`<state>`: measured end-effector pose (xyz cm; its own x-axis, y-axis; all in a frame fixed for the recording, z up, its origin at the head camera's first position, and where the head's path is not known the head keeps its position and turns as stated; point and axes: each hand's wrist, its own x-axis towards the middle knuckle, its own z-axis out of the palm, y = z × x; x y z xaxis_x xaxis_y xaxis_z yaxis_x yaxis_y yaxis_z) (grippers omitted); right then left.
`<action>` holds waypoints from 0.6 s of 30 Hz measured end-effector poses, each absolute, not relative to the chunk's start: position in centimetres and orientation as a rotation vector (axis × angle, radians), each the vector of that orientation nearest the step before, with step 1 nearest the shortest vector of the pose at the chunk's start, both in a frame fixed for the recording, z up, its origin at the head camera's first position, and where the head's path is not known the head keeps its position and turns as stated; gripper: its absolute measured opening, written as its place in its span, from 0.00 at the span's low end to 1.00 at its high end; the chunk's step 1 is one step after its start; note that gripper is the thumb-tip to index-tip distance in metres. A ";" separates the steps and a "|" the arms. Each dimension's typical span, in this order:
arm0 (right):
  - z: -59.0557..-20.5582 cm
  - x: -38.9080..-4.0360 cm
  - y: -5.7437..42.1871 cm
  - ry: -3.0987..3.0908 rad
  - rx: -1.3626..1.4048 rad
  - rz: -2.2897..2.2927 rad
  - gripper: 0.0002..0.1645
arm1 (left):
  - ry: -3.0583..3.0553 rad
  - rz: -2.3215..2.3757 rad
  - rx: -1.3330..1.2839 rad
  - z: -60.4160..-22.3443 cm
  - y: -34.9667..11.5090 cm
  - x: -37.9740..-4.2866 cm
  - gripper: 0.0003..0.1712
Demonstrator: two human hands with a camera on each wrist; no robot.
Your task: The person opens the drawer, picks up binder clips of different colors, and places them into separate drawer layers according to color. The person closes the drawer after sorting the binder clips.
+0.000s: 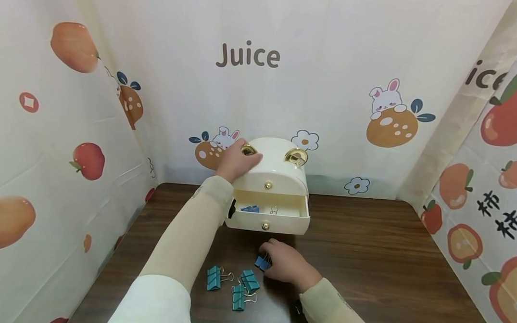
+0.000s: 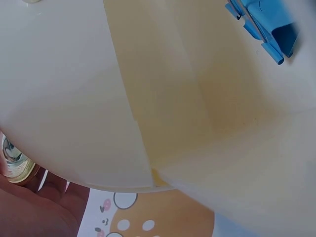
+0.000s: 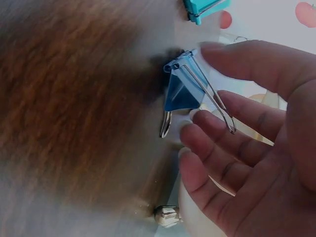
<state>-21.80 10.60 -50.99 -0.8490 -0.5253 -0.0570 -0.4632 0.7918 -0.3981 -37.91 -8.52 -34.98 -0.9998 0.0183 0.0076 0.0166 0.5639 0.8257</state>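
A small cream drawer box (image 1: 268, 174) with a rounded top stands at the back of the table, its lower drawer (image 1: 290, 223) pulled out. My left hand (image 1: 237, 161) holds the box's upper left, thumb and fingers around a round gold ornament (image 2: 17, 160). Inside the drawer lie a blue binder clip (image 2: 269, 24) and a wire clip handle (image 1: 274, 210). In front of it, my right hand (image 1: 286, 262) is at another blue binder clip (image 3: 185, 86). The thumb tip is right at the clip's edge; the other fingers are loosely bent behind its wire handles.
Several teal binder clips lie on the table left of my right hand: one farther left (image 1: 214, 278), one nearer (image 1: 238, 297) and one beside it (image 1: 250, 280). A second gold ornament (image 1: 296, 157) sits on the box's right. Printed curtains (image 1: 332, 63) surround the dark wooden table (image 1: 366, 262).
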 end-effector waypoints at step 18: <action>-51.8 -22.3 9.4 2.786 -0.818 -0.496 0.19 | 2.780 1.472 0.043 -35.0 -8.4 -37.9 0.25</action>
